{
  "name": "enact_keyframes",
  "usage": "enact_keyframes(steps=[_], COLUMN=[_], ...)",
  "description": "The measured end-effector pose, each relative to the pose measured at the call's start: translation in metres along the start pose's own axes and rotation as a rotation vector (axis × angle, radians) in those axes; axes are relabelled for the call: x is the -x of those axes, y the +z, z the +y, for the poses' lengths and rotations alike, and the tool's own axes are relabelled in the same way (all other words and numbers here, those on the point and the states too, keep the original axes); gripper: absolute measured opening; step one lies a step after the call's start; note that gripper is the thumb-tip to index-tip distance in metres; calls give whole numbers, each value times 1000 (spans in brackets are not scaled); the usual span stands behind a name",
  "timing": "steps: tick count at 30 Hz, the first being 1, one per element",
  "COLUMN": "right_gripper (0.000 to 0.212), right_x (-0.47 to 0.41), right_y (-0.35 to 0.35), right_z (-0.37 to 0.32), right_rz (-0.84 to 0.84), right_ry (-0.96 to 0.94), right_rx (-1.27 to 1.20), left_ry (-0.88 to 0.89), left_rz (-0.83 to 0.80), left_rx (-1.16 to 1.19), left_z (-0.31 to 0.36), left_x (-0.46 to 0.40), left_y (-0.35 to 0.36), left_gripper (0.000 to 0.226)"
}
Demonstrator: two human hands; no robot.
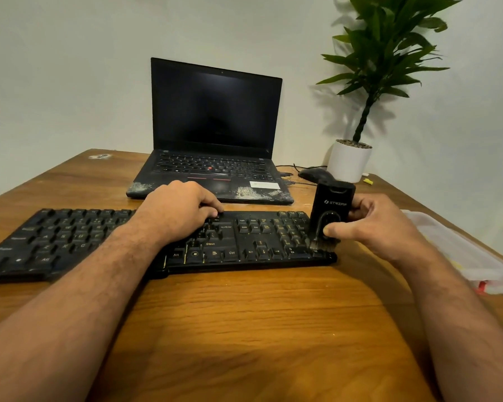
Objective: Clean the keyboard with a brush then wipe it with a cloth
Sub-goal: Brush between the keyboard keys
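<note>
Pinched between my right hand's (381,227) thumb in front and fingers behind is one black brush (330,216); it stands nearly upright, its long axis vertical, bristles pointing down onto the number pad at the right end of the keyboard (244,242). My left hand (180,210) lies palm down on the keys near the middle, fingers curled loosely and gripping nothing. I count one keyboard, black, lying across the wooden desk (244,329) with its long axis running left to right in front of me. Behind it sits one open laptop (215,126) with a dark screen. One potted plant (360,111) stands at the far right, one mouse (314,173) just beside its white pot. One clear plastic packet (462,256) lies at the desk's right edge.
</note>
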State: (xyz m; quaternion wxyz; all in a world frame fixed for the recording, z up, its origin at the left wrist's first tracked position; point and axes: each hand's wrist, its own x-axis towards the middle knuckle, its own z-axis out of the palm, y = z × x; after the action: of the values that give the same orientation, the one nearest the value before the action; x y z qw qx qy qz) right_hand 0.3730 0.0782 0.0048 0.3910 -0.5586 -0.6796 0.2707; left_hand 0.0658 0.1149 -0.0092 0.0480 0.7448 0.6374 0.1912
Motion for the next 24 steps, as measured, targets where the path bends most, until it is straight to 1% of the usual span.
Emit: enact_keyframes(steps=[2, 3, 6, 8, 10, 12, 14, 17, 18, 21, 22, 24], right_gripper=[34, 34, 37, 38, 36, 32, 31, 35, 34, 35, 36, 35], right_x=[0, 1, 4, 3, 3, 2, 2, 3, 2, -2, -2, 0], right_y=[-3, -4, 0, 5, 7, 4, 1, 7, 10, 17, 18, 20], right_z=[1, 0, -2, -2, -2, 1, 0, -2, -3, -6, -6, -8], right_rz=[58, 29, -134, -184, -162, -63, 6, -88, -82, 87, 104, 36], right_ry=[27, 21, -49, -65, -73, -69, -57, -59, -59, -42, -38, -35], right_rx=[12, -14, -114, -132, -88, -17, -25, -59, -53, 7, 14, -40], left_ry=[0, -1, -5, -8, -8, -6, -2, -1, -2, -2, 0, 1], left_rz=[-5, -7, -11, -9, -5, -2, 0, -6, -6, 1, 3, 2], left_rx=[0, -1, -3, 4, 9, 10, 8, 15, 18, 31, 33, 38], left_z=[1, 1, 1, 1, 1, 2, 2, 2, 2, 1, 2, 2], left_x=[0, 0, -1, -1, -1, 0, 0, 0, 0, 0, 1, 1], left_y=[0, 0, 0, 0, 0, 0, -1, -1, -1, -1, -1, -1], left_gripper=[18, 18, 18, 17, 17, 17, 17, 18, 18, 18, 18, 18])
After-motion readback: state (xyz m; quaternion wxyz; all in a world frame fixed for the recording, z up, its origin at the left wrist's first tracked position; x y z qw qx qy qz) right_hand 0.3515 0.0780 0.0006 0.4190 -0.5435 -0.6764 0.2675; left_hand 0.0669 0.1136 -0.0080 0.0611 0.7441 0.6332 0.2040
